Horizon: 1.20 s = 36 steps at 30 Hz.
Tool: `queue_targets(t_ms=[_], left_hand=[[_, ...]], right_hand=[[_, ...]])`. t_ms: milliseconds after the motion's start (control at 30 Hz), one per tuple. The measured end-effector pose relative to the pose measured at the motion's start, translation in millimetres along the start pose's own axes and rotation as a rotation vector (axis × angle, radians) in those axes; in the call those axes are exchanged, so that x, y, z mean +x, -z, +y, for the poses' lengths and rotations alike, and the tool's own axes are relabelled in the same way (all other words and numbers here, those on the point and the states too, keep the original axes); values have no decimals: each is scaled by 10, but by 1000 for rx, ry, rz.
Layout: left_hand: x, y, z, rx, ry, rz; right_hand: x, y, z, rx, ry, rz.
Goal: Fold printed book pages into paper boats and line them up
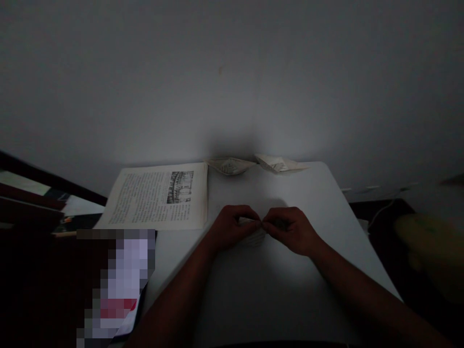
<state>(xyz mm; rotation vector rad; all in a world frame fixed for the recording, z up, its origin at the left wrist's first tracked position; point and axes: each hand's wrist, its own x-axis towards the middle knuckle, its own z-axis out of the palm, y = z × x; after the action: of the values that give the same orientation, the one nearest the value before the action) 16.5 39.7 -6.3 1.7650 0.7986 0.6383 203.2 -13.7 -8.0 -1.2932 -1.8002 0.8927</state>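
Both my hands meet over the middle of a white table. My left hand and my right hand pinch a small folded piece of printed paper between their fingertips; most of it is hidden under the fingers. Two finished paper boats, one and another, rest at the far edge of the table against the wall.
An open book with text and a picture lies at the table's far left. A pixelated patch covers something at the lower left. Dark furniture stands to the left and a yellowish object to the right. The light is dim.
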Motion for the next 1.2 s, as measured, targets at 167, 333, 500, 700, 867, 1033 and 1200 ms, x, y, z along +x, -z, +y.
queue_targets(t_ms=[167,333,500,700,867,1033,1200], left_hand=[[0,-4,-1,-48,-11,-4],[4,-20,-47,-143,49,45],[4,-40,-38,-154,52,41],[7,56,-79,-281,87,156],[37,170,-165,-506,122,356],[46,58,-92,-465,92,249],[4,-28,-40,-342,215,42]], right_hand=[[6,4,-23,-7,37,-8],[18,-1,-32,102,12,46],[18,5,-21,167,19,26],[-51,71,56,270,-30,56],[-91,162,129,444,-75,234],[-41,92,109,454,-95,216],[-21,38,119,436,-117,267]])
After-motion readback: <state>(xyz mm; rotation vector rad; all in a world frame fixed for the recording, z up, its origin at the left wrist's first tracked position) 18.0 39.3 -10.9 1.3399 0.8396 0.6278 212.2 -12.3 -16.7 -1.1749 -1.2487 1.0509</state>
